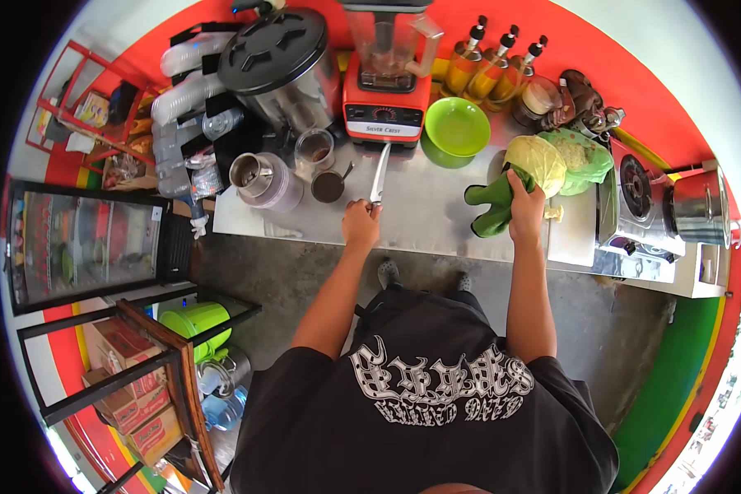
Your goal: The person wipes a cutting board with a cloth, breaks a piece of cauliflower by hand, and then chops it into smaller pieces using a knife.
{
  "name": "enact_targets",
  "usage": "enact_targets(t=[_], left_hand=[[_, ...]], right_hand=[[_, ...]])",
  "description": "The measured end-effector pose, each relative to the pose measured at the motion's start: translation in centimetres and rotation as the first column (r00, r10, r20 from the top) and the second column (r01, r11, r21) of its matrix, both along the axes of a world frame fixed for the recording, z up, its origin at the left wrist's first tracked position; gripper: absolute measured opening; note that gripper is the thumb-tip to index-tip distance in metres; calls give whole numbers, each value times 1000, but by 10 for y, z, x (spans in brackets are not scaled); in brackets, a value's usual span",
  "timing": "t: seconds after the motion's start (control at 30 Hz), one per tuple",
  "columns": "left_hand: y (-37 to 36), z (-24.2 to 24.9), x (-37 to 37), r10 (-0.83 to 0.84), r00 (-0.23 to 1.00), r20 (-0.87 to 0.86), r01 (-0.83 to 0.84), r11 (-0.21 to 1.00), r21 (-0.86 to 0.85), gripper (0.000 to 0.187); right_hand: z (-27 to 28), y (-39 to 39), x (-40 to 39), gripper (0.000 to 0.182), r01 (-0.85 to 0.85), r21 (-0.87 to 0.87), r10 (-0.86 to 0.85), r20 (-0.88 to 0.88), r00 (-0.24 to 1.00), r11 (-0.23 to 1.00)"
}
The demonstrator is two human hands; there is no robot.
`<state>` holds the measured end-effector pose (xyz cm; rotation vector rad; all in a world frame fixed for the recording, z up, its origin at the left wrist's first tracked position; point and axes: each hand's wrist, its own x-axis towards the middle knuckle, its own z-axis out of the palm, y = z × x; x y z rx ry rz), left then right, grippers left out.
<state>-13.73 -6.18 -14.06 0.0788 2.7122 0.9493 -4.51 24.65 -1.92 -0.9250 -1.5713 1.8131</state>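
My left hand point(361, 223) is closed round the handle of a kitchen knife point(380, 174) at the front edge of the steel counter, its blade pointing away from me. In my right hand point(525, 206) is a dark green, lobed, folded thing point(493, 216); its kind I cannot tell. A pale cabbage point(538, 161) lies just beyond my right hand and overlaps the green thing in this view. Against the cabbage sits a green bag point(580, 160) with pale contents. A small pale yellow scrap point(555, 214) rests beside my right wrist.
Behind the knife stands a red blender point(384, 107), with a green bowl point(457, 128) to its right. Oil bottles point(487, 72) line the wall. A large lidded pot point(276, 74), a grinder-like jar point(265, 181) and a small dark cup point(328, 186) are left. A stove point(638, 193) is right.
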Motion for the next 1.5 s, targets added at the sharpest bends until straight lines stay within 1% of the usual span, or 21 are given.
enact_targets(t=[0.07, 0.13, 0.2, 0.33, 0.4, 0.43, 0.5, 0.63, 0.7, 0.73, 0.8, 0.83, 0.9, 0.93, 1.03, 1.13, 1.2, 1.27, 1.3, 1.37, 1.5], left_hand=[[2, -4, -1, 34, 998, -61, -41, 993, -109, 35], [7, 2, -2, 8, 1000, -4, -9, 990, -143, 44], [22, -7, 6, 18, 980, -198, -68, 967, -247, 53], [79, 32, 38, 19, 953, -304, -89, 972, -217, 62], [110, 43, 50, -180, 902, -392, 145, 982, -117, 53], [128, 47, 55, -200, 896, -396, 165, 979, -121, 53], [171, 54, 65, -405, 852, -332, 466, 875, 131, 47], [261, 65, 99, -604, 752, -265, 654, 735, 180, 41], [301, 63, 119, -776, 616, -134, 783, 587, 206, 46], [318, 52, 128, -780, 612, -128, 786, 581, 212, 46], [350, 29, 147, -808, 588, 24, 775, 572, 267, 53], [362, 19, 158, -811, 584, 41, 774, 571, 273, 53], [382, 1, 178, -665, 701, 257, 532, 728, 433, 62], [389, -2, 186, -669, 692, 271, 535, 727, 430, 62], [406, -7, 202, -397, 850, 348, 268, 893, 362, 65], [414, -4, 207, -291, 876, 385, 193, 943, 272, 65], [414, -2, 215, -319, 887, 334, 244, 938, 247, 64], [416, -9, 223, -378, 923, 69, 378, 926, 17, 64], [420, -6, 223, -378, 923, 66, 379, 925, 7, 64], [426, 1, 224, -254, 946, 201, 253, 967, 33, 58], [422, -13, 218, -222, 921, 321, 220, 975, 45, 53]], right_hand=[[17, 6, 10, 29, -55, -24, 57, 50, 997, 998], [25, 20, 22, 28, -53, 7, 53, 55, 997, 999], [31, 40, 41, 27, -40, 39, 37, 67, 997, 998], [37, 87, 88, 27, -25, 34, 22, 86, 996, 999], [36, 110, 116, 28, 14, 25, -16, 76, 997, 1000], [36, 123, 131, 28, 40, 15, -41, 106, 993, 999], [22, 151, 162, 29, 132, 27, -134, 120, 984, 991], [-29, 202, 225, 32, 291, 26, -291, 182, 939, 956], [-61, 224, 258, 35, 328, 34, -322, 306, 896, 944], [-76, 232, 270, 35, 335, 36, -329, 314, 891, 942], [-97, 243, 288, 42, 346, 125, -368, 362, 856, 930], [-100, 247, 296, 48, 316, 118, -335, 429, 839, 941], [-105, 255, 305, 57, 254, 144, -292, 499, 816, 956], [-109, 260, 309, 61, 206, 177, -270, 538, 799, 962], [-118, 267, 304, 65, 105, 293, -265, 585, 767, 950], [-106, 254, 290, 59, 84, 361, -318, 662, 679, 929], [-107, 247, 286, 57, 104, 376, -342, 651, 678, 921], [-108, 246, 283, 55, 125, 389, -364, 634, 682, 913], [-108, 246, 281, 57, 119, 393, -364, 639, 677, 912], [-109, 248, 282, 59, 116, 389, -361, 647, 672, 914], [-110, 265, 287, 64, 114, 316, -307, 672, 674, 942]])
